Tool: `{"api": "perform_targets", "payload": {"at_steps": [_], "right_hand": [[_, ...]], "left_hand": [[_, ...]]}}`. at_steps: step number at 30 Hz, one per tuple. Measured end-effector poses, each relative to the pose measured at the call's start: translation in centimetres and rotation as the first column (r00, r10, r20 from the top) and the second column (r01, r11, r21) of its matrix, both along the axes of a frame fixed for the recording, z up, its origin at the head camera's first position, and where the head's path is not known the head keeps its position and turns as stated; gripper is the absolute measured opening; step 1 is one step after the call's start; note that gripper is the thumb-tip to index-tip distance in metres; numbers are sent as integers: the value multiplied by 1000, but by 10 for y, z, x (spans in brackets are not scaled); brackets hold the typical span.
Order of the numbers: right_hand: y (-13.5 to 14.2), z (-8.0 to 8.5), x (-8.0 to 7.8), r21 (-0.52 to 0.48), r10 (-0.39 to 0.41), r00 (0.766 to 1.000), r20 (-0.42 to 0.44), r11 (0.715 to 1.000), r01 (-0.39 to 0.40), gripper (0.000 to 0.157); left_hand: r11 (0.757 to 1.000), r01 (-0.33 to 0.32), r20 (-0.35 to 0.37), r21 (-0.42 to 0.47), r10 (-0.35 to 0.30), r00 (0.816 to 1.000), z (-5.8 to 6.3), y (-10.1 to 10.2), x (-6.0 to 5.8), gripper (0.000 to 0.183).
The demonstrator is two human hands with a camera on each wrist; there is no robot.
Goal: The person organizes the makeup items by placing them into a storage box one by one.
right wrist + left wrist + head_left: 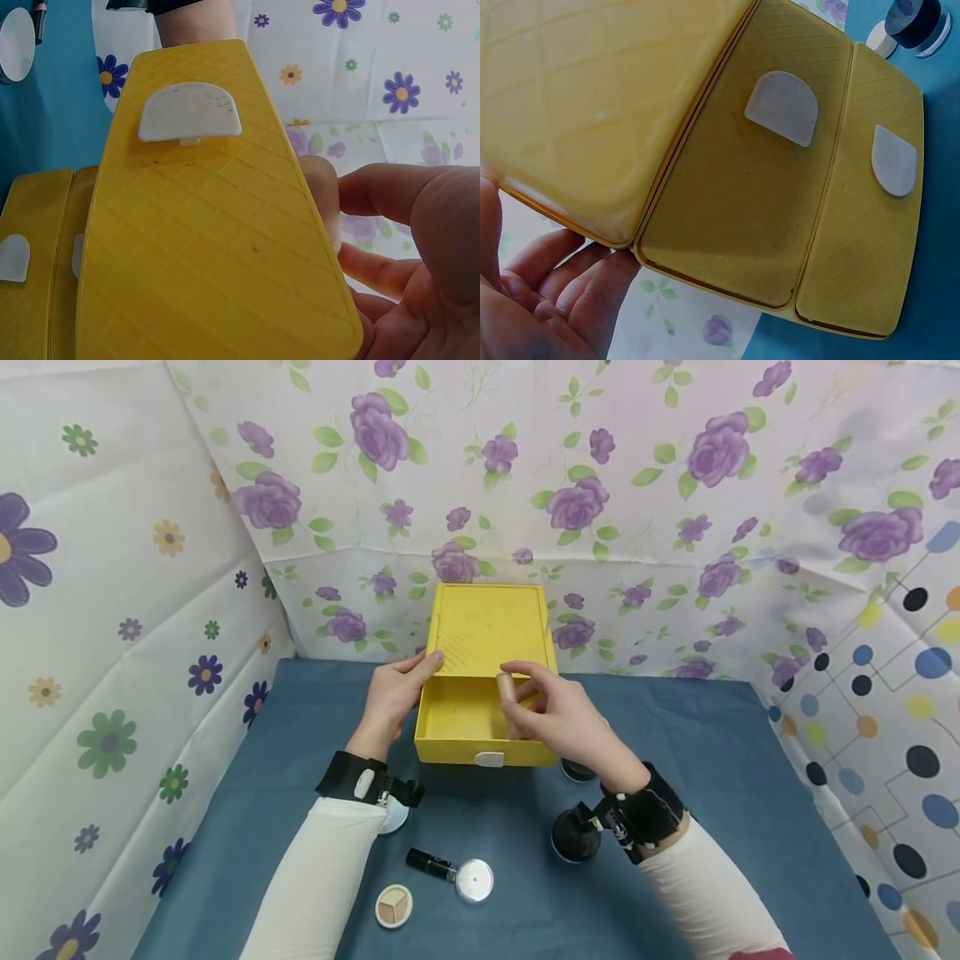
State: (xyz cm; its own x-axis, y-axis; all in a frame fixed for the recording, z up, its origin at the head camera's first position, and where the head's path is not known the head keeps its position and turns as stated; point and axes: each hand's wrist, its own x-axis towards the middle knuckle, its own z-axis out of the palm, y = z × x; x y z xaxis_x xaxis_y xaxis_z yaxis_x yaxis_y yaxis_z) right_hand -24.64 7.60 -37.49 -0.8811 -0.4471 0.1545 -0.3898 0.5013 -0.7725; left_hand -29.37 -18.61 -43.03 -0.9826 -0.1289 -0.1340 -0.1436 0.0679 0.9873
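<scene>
A yellow box of drawers (491, 627) stands at the back of the blue cloth, its top drawer (453, 718) pulled out. My left hand (396, 693) holds the box's left side, thumb on the top edge; the left wrist view shows the curled fingers (581, 274) against the side. Above the drawer's right part, my right hand (555, 706) pinches a slim beige tube (507, 687) upright. From the right wrist, that tube (321, 196) is partly hidden behind the drawer front (202, 225) with its white handle. Two lower drawer fronts (742, 202) are closed.
Nearer me lie a round three-part palette (393, 906), a black-capped tube (430, 862) and a round clear-rimmed white container (475, 881). Black-lidded jars (576, 837) stand by my right wrist. A pale round item (394, 817) is partly covered by my left wrist. Patterned sheets (480, 468) wall the cloth.
</scene>
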Motion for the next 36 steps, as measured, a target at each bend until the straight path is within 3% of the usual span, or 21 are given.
{"api": "perform_targets", "payload": {"at_steps": [13, 21, 36], "right_hand": [[-14, -4, -9, 92, 78, 996, -39, 993, -74, 44], [-26, -4, -13, 174, 141, 989, -50, 976, -130, 47], [-55, -1, -20, 270, 246, 969, 31, 931, -245, 36]], "left_hand": [[1000, -14, 5, -6, 14, 1000, -1, 0, 0, 87], [1000, -17, 1, -3, 17, 1000, -1, 1, 0, 87], [1000, -3, -6, -3, 3, 1000, 1, 0, 0, 81]]}}
